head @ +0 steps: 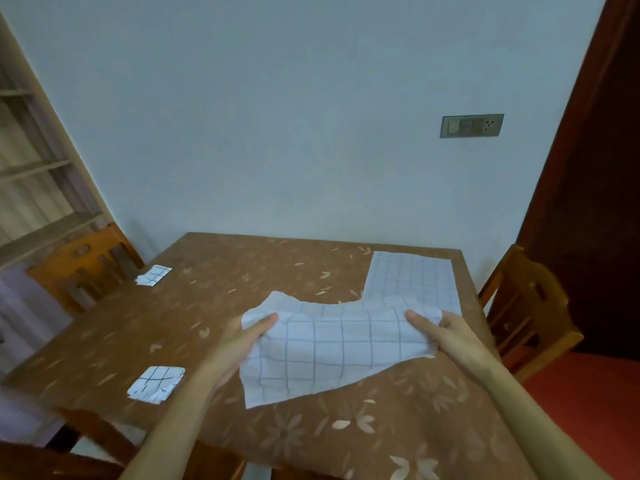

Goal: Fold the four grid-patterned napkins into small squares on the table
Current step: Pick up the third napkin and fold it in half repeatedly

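1. At the far left stood a wooden shelf (38,188). In front of it a left chair (86,268) was drawn up to the surface (214,306), which wore a brown cloth with pale leaf and flower marks.
2. Two napkins lay on that left side, already folded small. The far square (154,275) sat near the back-left corner and the near square (156,384) close to the front-left edge, well apart from each other.
3. The left hand (239,337) gripped the left edge of a third napkin, thumb on top and fingers clenched on the cloth from beneath.
4. That held napkin (329,351) hung over the middle of the surface, toward the front, stretched between the two hands. Its upper edge sagged in the middle and its lower-left corner drooped toward the cloth. I could not tell whether the corner touched.
5. The right hand (446,332) pinched the right edge in the same way, thumb on top, fingers grasping the bunched fabric.
6. A flat napkin (412,278) lay spread open at the back-right corner, its near edge hidden behind the held one.
7. A switch plate (471,125) was set in the pale wall above. A right chair (526,306) stood beside the surface, with a dark door (595,168) behind it.
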`<state>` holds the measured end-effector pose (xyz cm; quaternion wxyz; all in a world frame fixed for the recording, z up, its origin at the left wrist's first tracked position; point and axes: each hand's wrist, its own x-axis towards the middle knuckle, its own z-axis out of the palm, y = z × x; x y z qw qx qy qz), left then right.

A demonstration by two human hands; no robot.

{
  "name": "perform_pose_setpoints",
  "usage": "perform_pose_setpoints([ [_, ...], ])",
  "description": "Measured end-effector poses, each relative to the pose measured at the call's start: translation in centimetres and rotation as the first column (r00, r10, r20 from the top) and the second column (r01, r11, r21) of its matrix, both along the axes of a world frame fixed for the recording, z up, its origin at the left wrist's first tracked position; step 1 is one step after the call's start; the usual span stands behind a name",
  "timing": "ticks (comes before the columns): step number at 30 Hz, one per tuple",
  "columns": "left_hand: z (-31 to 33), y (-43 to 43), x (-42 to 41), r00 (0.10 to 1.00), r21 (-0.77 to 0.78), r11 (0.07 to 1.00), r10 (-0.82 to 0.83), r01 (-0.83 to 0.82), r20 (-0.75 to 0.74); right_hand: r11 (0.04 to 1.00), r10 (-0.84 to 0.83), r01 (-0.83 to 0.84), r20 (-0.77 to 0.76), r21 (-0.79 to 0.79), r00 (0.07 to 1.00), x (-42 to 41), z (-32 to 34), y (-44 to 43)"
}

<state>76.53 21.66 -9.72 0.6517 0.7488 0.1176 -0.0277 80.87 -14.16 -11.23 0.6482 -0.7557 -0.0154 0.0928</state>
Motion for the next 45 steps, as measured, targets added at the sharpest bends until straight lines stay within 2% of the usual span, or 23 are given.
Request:
perform_pose_setpoints([
  [5,0.0,2.1,0.6,0.998,-0.022,1.000,0.018,-0.017,0.064,1.000,-0.024,0.024,0.084,-0.004,0.996,0.2,1.0,1.8],
  [10,1.3,4.2,1.3,0.995,-0.144,0.990,0.022,-0.008,0.092,0.992,0.023,-0.038,0.126,0.120,0.992,0.4,2.4,2.6],
  [12,2.2,4.8,1.4,0.993,-0.157,0.987,-0.005,0.024,0.117,0.995,0.042,-0.059,0.207,0.077,0.977,0.5,3.1,2.8],
  [15,3.3,5.7,1.7,0.988,-0.119,0.991,-0.051,0.068,0.144,0.998,0.031,-0.008,0.344,-0.068,0.938,1.2,3.8,2.7],
  [18,4.1,6.6,1.9,0.985,-0.110,0.990,-0.067,0.085,0.158,0.979,0.092,0.010,0.488,-0.203,0.868,1.7,4.2,2.0],
  [22,4.2,8.4,2.3,0.986,-0.063,0.996,-0.054,0.065,0.157,0.930,0.296,-0.028,0.706,-0.365,0.643,1.0,5.8,2.3],
  [24,4.0,9.4,2.7,0.984,-0.019,0.998,-0.059,0.063,0.167,0.873,0.362,0.038,0.700,-0.485,0.616,1.6,6.0,1.8],
  [26,4.2,9.6,2.6,0.981,0.019,1.000,-0.013,0.010,0.192,0.774,0.404,0.124,0.635,-0.621,0.659,2.4,6.1,1.5],
  [29,4.9,8.9,2.0,0.975,0.072,0.997,-0.023,0.008,0.223,0.623,0.452,0.157,0.517,-0.766,0.727,2.9,6.4,1.7],
  [31,5.1,9.0,1.9,0.973,0.000,0.998,-0.053,0.055,0.225,0.559,0.471,0.171,0.480,-0.812,0.740,3.1,6.5,1.9],
  [34,4.7,10.0,2.0,0.979,-0.146,0.989,0.012,0.019,0.205,0.532,0.479,0.191,0.479,-0.825,0.736,3.3,6.5,1.8],
  [36,4.6,9.9,2.0,0.979,-0.125,0.992,0.021,0.005,0.201,0.574,0.484,0.150,0.481,-0.805,0.731,3.2,6.7,1.8],
  [40,4.5,9.6,1.3,0.976,0.062,0.997,0.030,-0.044,0.214,0.712,0.376,0.122,0.521,-0.692,0.766,2.6,7.0,1.9],
  [45,4.9,8.7,0.9,0.976,0.038,0.995,0.082,-0.091,0.201,0.806,0.194,0.153,0.498,-0.572,0.845,2.4,6.6,2.7],
])
